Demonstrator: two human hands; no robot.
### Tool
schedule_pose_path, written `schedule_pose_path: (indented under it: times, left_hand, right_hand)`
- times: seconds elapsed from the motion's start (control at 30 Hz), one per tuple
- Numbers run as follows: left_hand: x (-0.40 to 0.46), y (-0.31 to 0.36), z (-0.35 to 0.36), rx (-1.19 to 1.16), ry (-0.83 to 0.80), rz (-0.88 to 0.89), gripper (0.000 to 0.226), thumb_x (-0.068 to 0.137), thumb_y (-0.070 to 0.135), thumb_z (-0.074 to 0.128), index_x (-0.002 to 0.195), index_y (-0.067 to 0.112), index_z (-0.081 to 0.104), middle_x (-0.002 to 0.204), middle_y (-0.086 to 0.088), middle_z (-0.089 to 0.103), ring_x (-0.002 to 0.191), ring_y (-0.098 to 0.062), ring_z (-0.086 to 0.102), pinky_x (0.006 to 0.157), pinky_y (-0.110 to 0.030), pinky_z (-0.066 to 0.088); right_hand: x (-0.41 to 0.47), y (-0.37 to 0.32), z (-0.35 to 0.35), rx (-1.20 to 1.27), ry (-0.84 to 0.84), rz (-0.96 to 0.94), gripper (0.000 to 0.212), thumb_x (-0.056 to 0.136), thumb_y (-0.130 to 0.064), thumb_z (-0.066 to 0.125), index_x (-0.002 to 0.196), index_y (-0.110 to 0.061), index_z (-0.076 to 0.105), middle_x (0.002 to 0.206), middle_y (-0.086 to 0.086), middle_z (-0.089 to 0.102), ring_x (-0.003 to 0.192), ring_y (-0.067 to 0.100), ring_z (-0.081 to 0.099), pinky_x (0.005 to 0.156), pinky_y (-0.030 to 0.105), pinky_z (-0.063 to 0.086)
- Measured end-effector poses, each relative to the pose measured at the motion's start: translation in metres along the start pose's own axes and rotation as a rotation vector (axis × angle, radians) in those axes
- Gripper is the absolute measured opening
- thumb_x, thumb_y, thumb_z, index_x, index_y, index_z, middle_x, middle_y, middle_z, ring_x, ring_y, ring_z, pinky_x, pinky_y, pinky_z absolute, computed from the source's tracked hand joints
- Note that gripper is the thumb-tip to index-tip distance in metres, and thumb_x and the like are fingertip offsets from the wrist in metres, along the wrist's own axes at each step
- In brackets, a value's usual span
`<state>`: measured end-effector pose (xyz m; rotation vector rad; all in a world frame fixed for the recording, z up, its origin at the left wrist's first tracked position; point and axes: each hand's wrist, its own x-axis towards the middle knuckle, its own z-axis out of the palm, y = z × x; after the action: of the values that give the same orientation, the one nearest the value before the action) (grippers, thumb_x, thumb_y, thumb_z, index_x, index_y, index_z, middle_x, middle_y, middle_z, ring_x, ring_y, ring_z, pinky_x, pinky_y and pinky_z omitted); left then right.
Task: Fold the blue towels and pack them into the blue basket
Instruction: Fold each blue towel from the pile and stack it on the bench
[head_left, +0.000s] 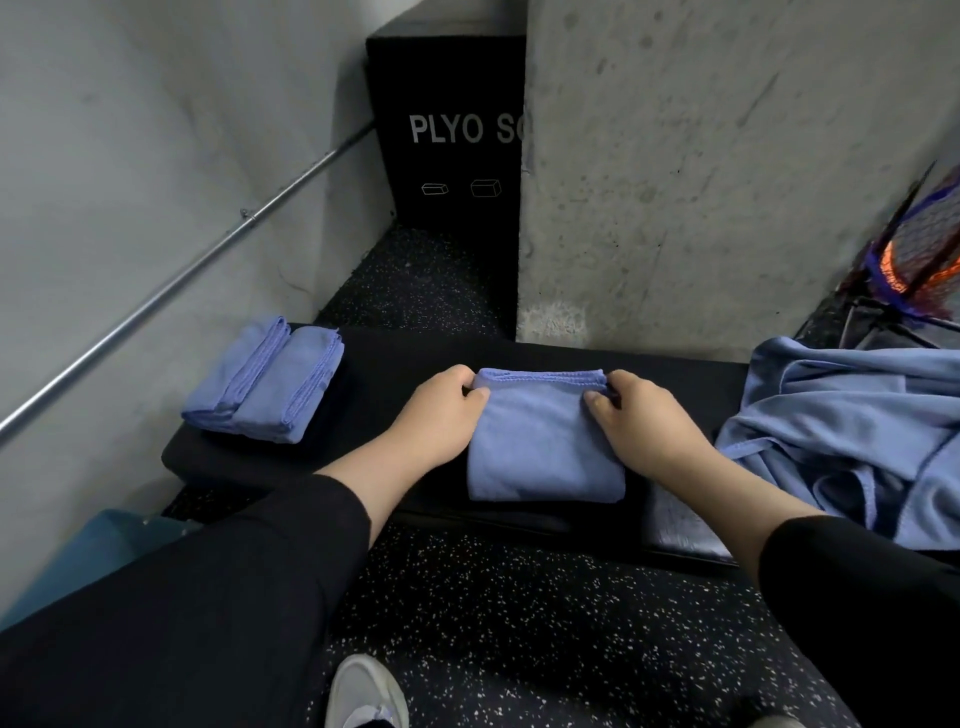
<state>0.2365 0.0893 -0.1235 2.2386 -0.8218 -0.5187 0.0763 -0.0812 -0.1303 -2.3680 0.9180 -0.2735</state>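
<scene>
The left hand (448, 410) and right hand (641, 415) each pinch a far corner of the folded blue towel (543, 447) lying between them on the black bench (395, 364). Beyond the left hand sits a stack of folded towels (265, 382); just right of the right hand, a heap of unfolded towels (852, 415).

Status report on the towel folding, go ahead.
Left hand and right hand pinching folded towel on bench. Finished stack left, unfolded pile right. Nothing blocking.

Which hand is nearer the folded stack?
Left. The left hand grips the middle towel on the side nearer the folded stack; the right hand grips its far side.
</scene>
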Motion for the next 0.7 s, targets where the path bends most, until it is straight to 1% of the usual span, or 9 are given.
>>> schedule_pose_path:
  times: [0.13,0.23,0.33,0.4,0.47,0.53,0.6,0.67,0.7]
  left_hand:
    - [0.013,-0.005,0.006,0.142,0.053,-0.034,0.014,0.097,0.036,0.056,0.093,0.022,0.058,0.081,0.002,0.065,0.075,-0.021,0.063,0.069,-0.038,0.053]
    - [0.012,-0.006,0.008,0.308,0.121,-0.015,0.024,0.098,0.039,0.057,0.116,0.026,0.052,0.099,0.002,0.061,0.088,-0.020,0.060,0.070,-0.035,0.048]
    - [0.007,-0.006,0.007,0.378,0.255,0.309,0.031,0.099,0.034,0.054,0.128,0.022,0.056,0.119,0.000,0.056,0.108,-0.021,0.056,0.089,-0.042,0.048]
    - [0.005,-0.005,0.008,0.448,0.227,0.540,0.036,0.098,0.035,0.050,0.129,0.021,0.061,0.127,0.001,0.057,0.117,-0.022,0.055,0.099,-0.043,0.042]
    - [-0.001,-0.007,0.014,0.562,0.079,0.586,0.045,0.099,0.041,0.045,0.138,0.024,0.056,0.146,0.003,0.049,0.136,-0.019,0.044,0.112,-0.040,0.030]
    - [-0.007,-0.014,0.023,0.694,-0.091,0.520,0.054,0.103,0.048,0.039,0.152,0.027,0.038,0.164,0.005,0.025,0.152,-0.013,0.016,0.123,-0.040,0.013]
    - [-0.010,-0.019,0.027,0.761,-0.200,0.444,0.061,0.105,0.052,0.028,0.159,0.027,0.019,0.169,0.008,0.003,0.154,-0.008,-0.004,0.125,-0.044,0.003]
    - [-0.011,-0.022,0.026,0.773,-0.249,0.394,0.066,0.104,0.055,0.022,0.161,0.025,0.007,0.168,0.010,-0.007,0.153,-0.005,-0.011,0.125,-0.045,0.000]
    - [-0.011,-0.023,0.024,0.774,-0.263,0.379,0.068,0.104,0.057,0.020,0.161,0.024,0.004,0.168,0.012,-0.010,0.152,-0.004,-0.013,0.125,-0.046,0.000]
  right_hand:
    - [0.012,0.008,0.010,-0.111,-0.014,0.038,0.027,0.095,-0.041,0.056,0.081,-0.019,0.048,0.075,-0.004,0.057,0.081,0.029,0.057,0.063,0.034,0.035]
    - [0.011,0.014,0.015,-0.197,0.066,0.029,0.035,0.089,-0.050,0.064,0.106,-0.021,0.055,0.102,0.003,0.062,0.097,0.030,0.060,0.075,0.038,0.047]
    - [0.009,0.013,0.011,-0.209,0.315,-0.205,0.036,0.090,-0.045,0.063,0.112,-0.018,0.059,0.108,0.004,0.059,0.099,0.030,0.056,0.081,0.044,0.048]
    - [0.006,0.008,0.006,-0.233,0.361,-0.402,0.028,0.094,-0.040,0.055,0.109,-0.019,0.062,0.108,0.001,0.060,0.097,0.028,0.057,0.079,0.044,0.047]
    - [-0.001,0.004,0.007,-0.230,0.282,-0.533,0.031,0.096,-0.040,0.046,0.111,-0.019,0.064,0.115,-0.001,0.063,0.100,0.026,0.060,0.080,0.043,0.049]
    - [-0.012,0.004,0.019,-0.274,0.120,-0.596,0.043,0.098,-0.043,0.040,0.125,-0.019,0.062,0.133,0.001,0.061,0.119,0.025,0.059,0.095,0.044,0.049]
    - [-0.021,0.007,0.030,-0.377,-0.152,-0.502,0.065,0.099,-0.060,0.022,0.150,-0.024,0.040,0.161,-0.006,0.032,0.148,0.015,0.030,0.119,0.044,0.025]
    - [-0.024,0.014,0.033,-0.467,-0.339,-0.378,0.082,0.089,-0.072,0.003,0.159,-0.030,0.008,0.164,-0.018,-0.003,0.152,0.003,-0.004,0.124,0.043,0.002]
    - [-0.023,0.016,0.032,-0.475,-0.366,-0.352,0.083,0.087,-0.072,0.001,0.159,-0.030,0.001,0.163,-0.020,-0.010,0.150,0.000,-0.010,0.124,0.044,-0.002]
